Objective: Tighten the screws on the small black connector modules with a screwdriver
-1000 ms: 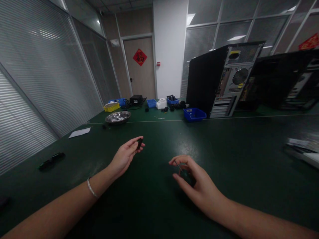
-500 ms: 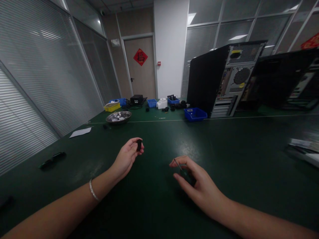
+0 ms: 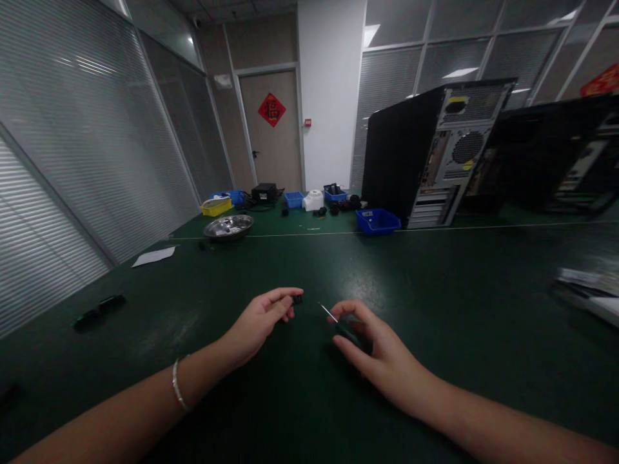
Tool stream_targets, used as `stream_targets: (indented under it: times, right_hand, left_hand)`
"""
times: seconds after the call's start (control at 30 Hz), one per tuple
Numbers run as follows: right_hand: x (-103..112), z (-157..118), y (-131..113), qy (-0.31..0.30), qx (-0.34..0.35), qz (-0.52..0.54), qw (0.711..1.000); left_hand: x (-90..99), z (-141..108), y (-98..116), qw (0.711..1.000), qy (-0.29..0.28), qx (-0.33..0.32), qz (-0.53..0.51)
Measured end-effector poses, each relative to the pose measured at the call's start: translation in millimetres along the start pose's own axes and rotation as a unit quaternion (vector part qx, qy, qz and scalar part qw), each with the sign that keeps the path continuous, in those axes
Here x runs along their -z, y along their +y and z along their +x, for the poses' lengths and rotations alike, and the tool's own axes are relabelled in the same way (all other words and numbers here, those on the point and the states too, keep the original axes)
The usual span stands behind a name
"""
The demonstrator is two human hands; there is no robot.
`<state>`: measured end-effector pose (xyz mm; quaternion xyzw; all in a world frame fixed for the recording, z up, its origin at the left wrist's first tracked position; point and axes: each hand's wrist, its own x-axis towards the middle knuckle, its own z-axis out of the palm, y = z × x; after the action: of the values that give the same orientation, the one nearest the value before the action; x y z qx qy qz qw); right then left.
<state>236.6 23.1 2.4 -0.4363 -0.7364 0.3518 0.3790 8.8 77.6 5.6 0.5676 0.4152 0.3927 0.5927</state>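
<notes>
Between the thumb and fingers of my left hand (image 3: 261,322) is a small black part (image 3: 296,299), its end sticking out to the right. My right hand (image 3: 372,341) holds a screwdriver (image 3: 347,332) with a dark green handle. Its thin metal shaft points up and left towards the black part, with a gap between the two. Both hands are above the dark green table (image 3: 309,258). A bracelet (image 3: 178,385) circles my left wrist.
A metal bowl (image 3: 228,227), a yellow tray (image 3: 216,206) and a blue bin (image 3: 378,222) stand further back. A black computer case (image 3: 403,154) rises at the right. Dark glasses-like items (image 3: 98,312) and a white paper (image 3: 153,256) lie at the left.
My left hand has moved right and slightly down, and the black part has turned from upright to sideways. The screwdriver now points further left, its tip nearer the part.
</notes>
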Motion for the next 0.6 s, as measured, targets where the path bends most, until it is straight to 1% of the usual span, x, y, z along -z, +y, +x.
stream_targets:
  times: [0.1,0.17,0.23,0.33,0.43,0.6]
  right_hand:
    - [1,1,0,-0.008,-0.012,0.037,0.999]
    - [2,3,-1,-0.007,0.002,0.044,0.999]
    - [4,4,-1,-0.004,0.021,0.039,0.999]
    - [6,5,0,-0.009,0.046,0.024,0.999]
    - [7,5,0,-0.024,0.059,0.000,0.998]
    - [6,4,1,-0.033,0.057,-0.014,0.998]
  left_hand:
    - [-7.8,-8,5,0.995,-0.052,-0.015,0.082]
    - [-13.4,-12,7,0.992,-0.071,-0.029,0.101]
    - [-17.7,-14,7,0.992,-0.082,-0.031,0.093]
    - [-19.6,-15,4,0.994,-0.082,-0.040,0.061]
    - [-16.8,-13,2,0.995,-0.078,-0.052,0.040]
    - [-12.8,-11,1,0.995,-0.058,-0.072,0.040]
